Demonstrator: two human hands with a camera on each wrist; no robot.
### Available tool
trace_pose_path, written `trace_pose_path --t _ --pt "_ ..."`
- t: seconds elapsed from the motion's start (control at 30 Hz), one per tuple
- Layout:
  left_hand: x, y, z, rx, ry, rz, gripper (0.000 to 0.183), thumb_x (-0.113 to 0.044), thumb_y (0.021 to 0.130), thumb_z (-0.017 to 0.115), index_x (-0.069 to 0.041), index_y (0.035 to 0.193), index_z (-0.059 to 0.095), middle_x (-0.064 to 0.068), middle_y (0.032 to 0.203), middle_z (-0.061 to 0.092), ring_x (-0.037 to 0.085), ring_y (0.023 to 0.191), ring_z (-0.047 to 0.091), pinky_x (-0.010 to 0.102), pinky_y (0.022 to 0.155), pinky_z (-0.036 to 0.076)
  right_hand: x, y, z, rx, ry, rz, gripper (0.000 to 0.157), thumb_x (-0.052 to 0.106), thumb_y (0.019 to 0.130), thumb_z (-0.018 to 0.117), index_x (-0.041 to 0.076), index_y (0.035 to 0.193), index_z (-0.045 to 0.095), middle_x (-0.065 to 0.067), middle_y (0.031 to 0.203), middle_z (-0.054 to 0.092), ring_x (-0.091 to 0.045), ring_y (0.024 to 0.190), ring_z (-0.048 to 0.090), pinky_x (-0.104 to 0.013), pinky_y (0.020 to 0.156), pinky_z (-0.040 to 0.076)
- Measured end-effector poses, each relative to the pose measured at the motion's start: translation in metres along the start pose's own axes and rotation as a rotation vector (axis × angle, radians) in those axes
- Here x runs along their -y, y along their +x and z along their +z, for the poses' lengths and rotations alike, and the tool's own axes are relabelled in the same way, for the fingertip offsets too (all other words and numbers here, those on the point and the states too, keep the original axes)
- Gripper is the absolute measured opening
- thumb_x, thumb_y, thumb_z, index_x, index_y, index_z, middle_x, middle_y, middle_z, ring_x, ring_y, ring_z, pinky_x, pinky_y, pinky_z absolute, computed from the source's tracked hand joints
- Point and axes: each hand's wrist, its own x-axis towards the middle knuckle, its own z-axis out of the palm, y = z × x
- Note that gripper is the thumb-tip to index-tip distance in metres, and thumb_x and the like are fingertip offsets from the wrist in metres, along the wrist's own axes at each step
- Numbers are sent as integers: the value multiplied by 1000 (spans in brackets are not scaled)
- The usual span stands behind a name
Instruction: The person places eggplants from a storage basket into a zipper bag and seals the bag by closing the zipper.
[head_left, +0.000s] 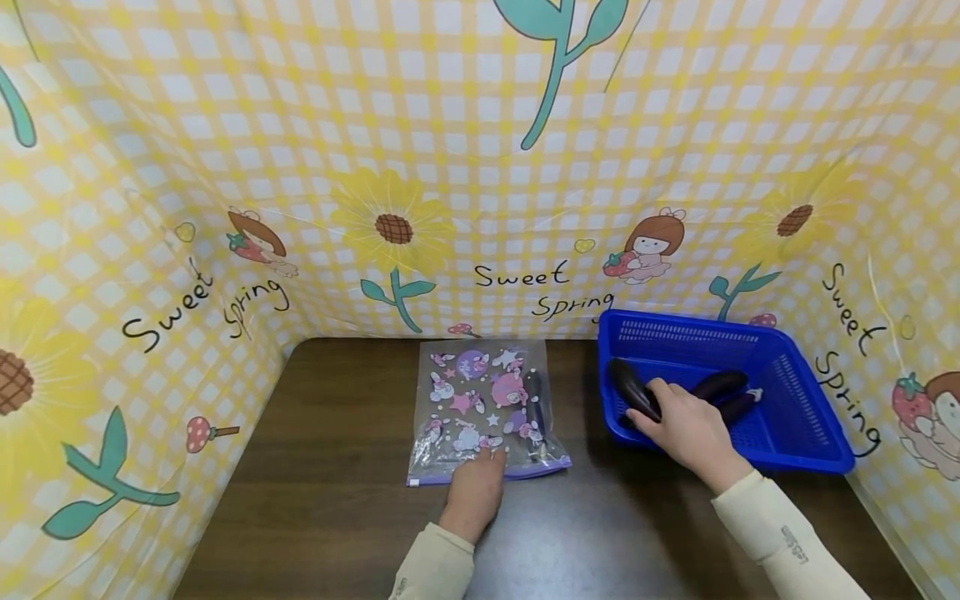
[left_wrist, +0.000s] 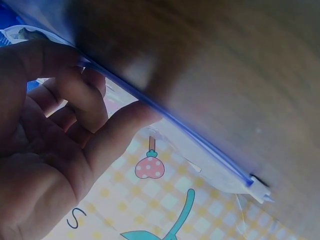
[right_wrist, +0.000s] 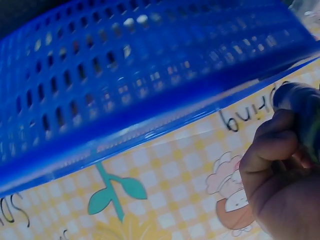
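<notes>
Cloth point(head_left: 465, 108): yellow-and-white check behind and along both sides; "Sweet Spring" is legible in several places.
Table point(head_left: 322, 533): brown, supporting basket and bag.
Basket point(head_left: 817, 400): blue, slotted, on the right, no readable label.
Bag point(head_left: 450, 458): transparent, lying flat left of the basket, purple zip edge toward the person; rabbit-like figures and stars, no legible brand.
Sleeves point(head_left: 787, 533): cream; small lettering, too fine to read surely.
Right hand point(head_left: 690, 433): fingers curled round one eggplant at the basket's left end.
Left hand point(head_left: 476, 492): fingers and thumb pinching the bag's zip edge.
Held eggplant point(head_left: 633, 387): dark, tilted, not yet bagged.
Remaining eggplants point(head_left: 720, 385): at least two, lying in the basket.
Bagged item point(head_left: 536, 408): long, dark, inside the bag's right side; probably one eggplant already packed.
Slider point(head_left: 413, 482): white, at the zip's left end.
</notes>
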Motion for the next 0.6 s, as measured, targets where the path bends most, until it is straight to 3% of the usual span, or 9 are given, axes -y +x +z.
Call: trace_pose_path --t 0.3,0.6 --pt "2 0 -2 1 -14 7 19 -3 75 71 -4 93 67 12 76 61 23 49 58 37 41 46 30 -18 17 -104 1 -76 39 35 83 78 7 104 61 -2 73 51 -15 52 42 -35 41 36" --pt "3 -1 2 -1 -7 8 20 -6 74 72 -5 93 65 12 76 62 23 47 57 37 39 44 58 -37 34 -147 17 -105 43 36 79 80 8 107 63 -5 76 55 -18 48 45 -37 40 38"
